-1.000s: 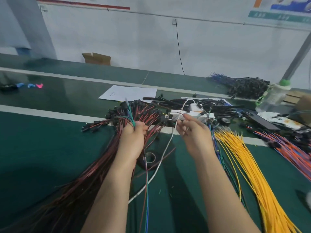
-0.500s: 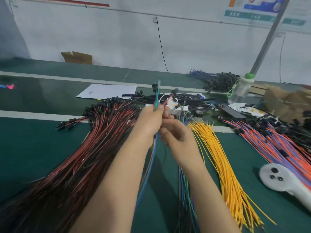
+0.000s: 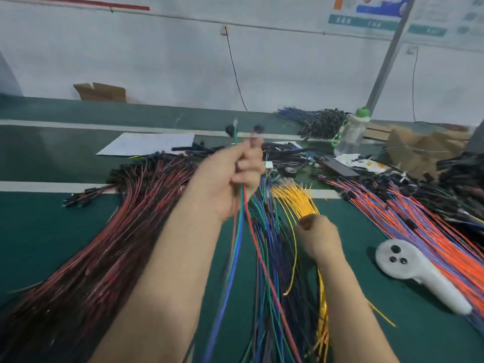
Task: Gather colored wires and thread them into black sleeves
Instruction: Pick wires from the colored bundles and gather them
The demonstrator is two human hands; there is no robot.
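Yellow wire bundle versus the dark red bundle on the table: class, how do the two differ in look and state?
The yellow wire bundle is bright yellow, the dark red bundle red and black. The dark red bundle's far ends carry black sleeves; the yellow wire bundle's have none. The dark red bundle looks far bulkier. Both lie fanned on the green table.

Even, diffuse indoor light; shadows soft and short. Dull sheen on table [image 3: 39, 158] at far left. Motion blur smears left hand [image 3: 230, 176] and wires [image 3: 237, 247]. Frame edges bow; posters [image 3: 366, 14] unsharp.
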